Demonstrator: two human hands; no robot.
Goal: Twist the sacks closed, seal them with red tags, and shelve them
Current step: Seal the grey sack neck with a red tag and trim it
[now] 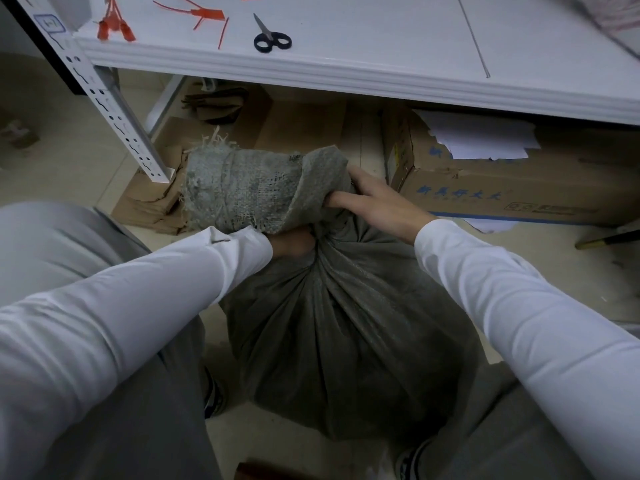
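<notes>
A grey woven sack stands on the floor between my knees, its neck gathered into tight folds. The loose frayed top of the sack flops over to the left. My left hand grips the twisted neck from below and is partly hidden under the cloth. My right hand holds the neck from the right, fingers curled into the fabric. Red tags lie in a bunch on the white shelf at the far left, with more red strips beside them.
Black-handled scissors lie on the shelf. A perforated white shelf post stands left of the sack. Under the shelf are a cardboard box with papers and flattened cardboard. My feet flank the sack.
</notes>
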